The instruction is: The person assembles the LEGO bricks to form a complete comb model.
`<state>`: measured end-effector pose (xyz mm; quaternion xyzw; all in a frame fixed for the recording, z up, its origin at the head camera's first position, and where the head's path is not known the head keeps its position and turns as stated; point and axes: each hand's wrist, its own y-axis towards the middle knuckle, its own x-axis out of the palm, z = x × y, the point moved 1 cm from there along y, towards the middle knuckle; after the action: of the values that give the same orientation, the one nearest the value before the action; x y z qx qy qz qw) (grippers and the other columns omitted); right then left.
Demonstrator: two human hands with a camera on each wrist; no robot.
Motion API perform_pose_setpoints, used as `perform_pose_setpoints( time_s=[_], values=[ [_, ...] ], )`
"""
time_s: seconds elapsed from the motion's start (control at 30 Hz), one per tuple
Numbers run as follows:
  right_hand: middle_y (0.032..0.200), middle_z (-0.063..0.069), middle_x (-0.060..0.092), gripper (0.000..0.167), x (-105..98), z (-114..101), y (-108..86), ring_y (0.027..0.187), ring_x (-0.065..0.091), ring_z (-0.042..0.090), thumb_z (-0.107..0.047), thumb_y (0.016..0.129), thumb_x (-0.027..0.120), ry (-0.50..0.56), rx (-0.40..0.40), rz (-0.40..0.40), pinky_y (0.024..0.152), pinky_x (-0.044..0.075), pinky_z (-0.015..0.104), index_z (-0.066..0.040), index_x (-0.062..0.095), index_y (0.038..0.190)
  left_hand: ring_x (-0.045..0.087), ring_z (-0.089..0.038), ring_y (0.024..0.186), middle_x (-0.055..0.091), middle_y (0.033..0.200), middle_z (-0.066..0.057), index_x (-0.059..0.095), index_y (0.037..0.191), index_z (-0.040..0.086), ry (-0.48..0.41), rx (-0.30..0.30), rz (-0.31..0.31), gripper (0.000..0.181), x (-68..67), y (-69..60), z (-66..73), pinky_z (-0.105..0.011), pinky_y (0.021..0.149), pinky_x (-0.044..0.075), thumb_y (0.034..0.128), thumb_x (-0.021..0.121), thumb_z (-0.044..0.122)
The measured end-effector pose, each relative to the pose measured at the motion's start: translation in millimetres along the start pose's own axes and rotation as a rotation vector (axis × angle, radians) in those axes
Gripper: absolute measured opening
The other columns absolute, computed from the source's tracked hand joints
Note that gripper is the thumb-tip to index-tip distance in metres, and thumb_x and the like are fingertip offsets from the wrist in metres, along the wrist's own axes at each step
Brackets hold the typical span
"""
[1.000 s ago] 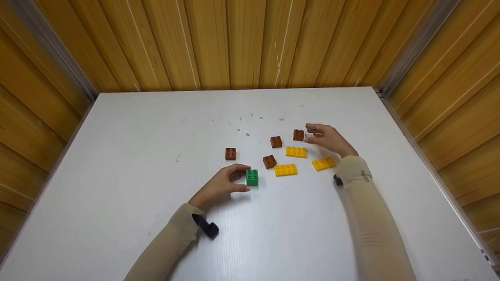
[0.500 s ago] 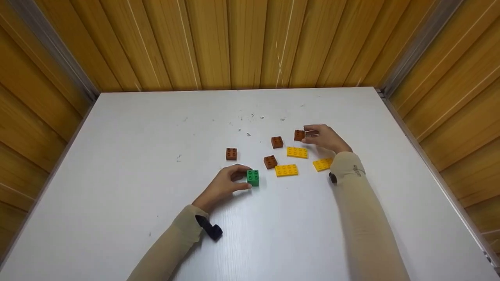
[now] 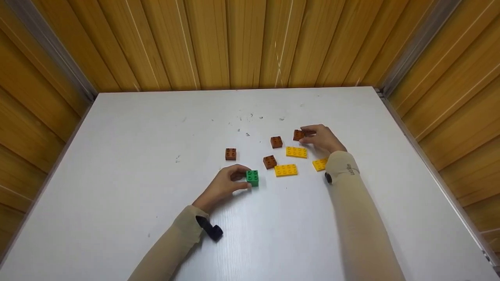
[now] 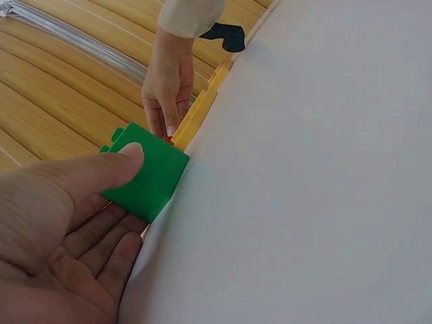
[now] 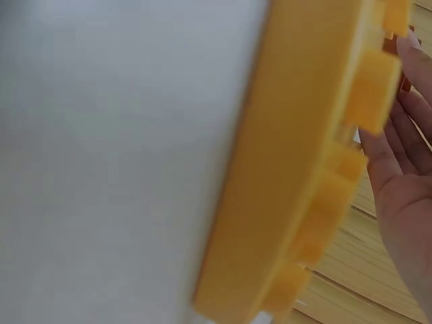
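Note:
In the head view my left hand (image 3: 222,185) pinches a green toy building brick (image 3: 252,178) that sits on the white table. The left wrist view shows the thumb pressed on the near face of this green brick (image 4: 152,175), with the fingers behind it. At the upper right, my right hand (image 3: 323,138) has its thumb and fingers about the farthest brown brick (image 3: 298,135), covering its right part. The right wrist view catches the thumb against that brown brick (image 5: 391,44), partly hidden by a large blurred yellow brick (image 5: 290,148) in the foreground.
More brown bricks lie on the table (image 3: 117,164): one left (image 3: 231,154), one centre (image 3: 269,162), one farther back (image 3: 276,142). Flat yellow bricks rest at the middle (image 3: 286,170), behind it (image 3: 296,152), and under the right forearm (image 3: 320,164). Wood-patterned walls (image 3: 246,43) enclose the table.
My right hand has moved left, from beside the farthest brown brick to around it, its fingers closing in. My left hand stays at the green brick, nearly unmoved.

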<state>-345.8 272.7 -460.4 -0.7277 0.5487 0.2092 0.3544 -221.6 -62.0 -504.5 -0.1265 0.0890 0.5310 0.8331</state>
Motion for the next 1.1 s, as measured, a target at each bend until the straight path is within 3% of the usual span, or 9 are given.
perform_pose_setpoints(
  time_s=[0.17, 0.5, 0.83, 1.1],
  values=[
    [0.138, 0.012, 0.053, 0.056, 2.8, -3.1, -1.4, 0.13, 0.044, 0.029, -0.025, 0.088, 0.069, 0.005, 0.006, 0.017, 0.113, 0.033, 0.049, -0.014, 0.05, 0.14, 0.06, -0.02, 0.117, 0.064, 0.122, -0.005, 0.062, 0.12, 0.013, 0.01, -0.012, 0.0, 0.043, 0.2, -0.3, 0.4, -0.036, 0.104, 0.046, 0.0801, 0.077, 0.013],
    [0.143, 0.008, 0.049, 0.052, 1.8, -7.9, -5.3, 0.131, 0.042, 0.026, -0.028, 0.088, 0.07, 0.024, 0.027, 0.042, 0.114, 0.03, 0.05, -0.017, 0.055, 0.136, 0.06, -0.021, 0.117, 0.064, 0.122, -0.006, 0.062, 0.119, 0.011, 0.018, 0.013, -0.003, 0.042, -1.2, 2.7, 3.1, -0.036, 0.103, 0.047, 0.0804, 0.076, 0.012],
    [0.144, 0.007, 0.048, 0.052, 3.8, -8.8, -3.9, 0.135, 0.038, 0.027, -0.026, 0.087, 0.071, 0.025, 0.047, 0.029, 0.116, 0.027, 0.05, -0.016, 0.054, 0.136, 0.06, -0.02, 0.117, 0.064, 0.122, -0.005, 0.063, 0.12, 0.012, 0.023, -0.02, 0.019, 0.043, 1.3, 2.2, 0.0, -0.036, 0.103, 0.047, 0.0794, 0.077, 0.013],
    [0.136, 0.008, 0.053, 0.053, 3.3, -10.6, -4.0, 0.125, 0.044, 0.025, -0.027, 0.086, 0.072, 0.024, 0.035, 0.019, 0.114, 0.031, 0.048, -0.015, 0.055, 0.135, 0.061, -0.018, 0.115, 0.065, 0.12, -0.002, 0.064, 0.122, 0.014, 0.028, -0.026, 0.052, 0.045, 4.2, -1.8, 0.7, -0.036, 0.103, 0.047, 0.0791, 0.078, 0.014]
  ],
)
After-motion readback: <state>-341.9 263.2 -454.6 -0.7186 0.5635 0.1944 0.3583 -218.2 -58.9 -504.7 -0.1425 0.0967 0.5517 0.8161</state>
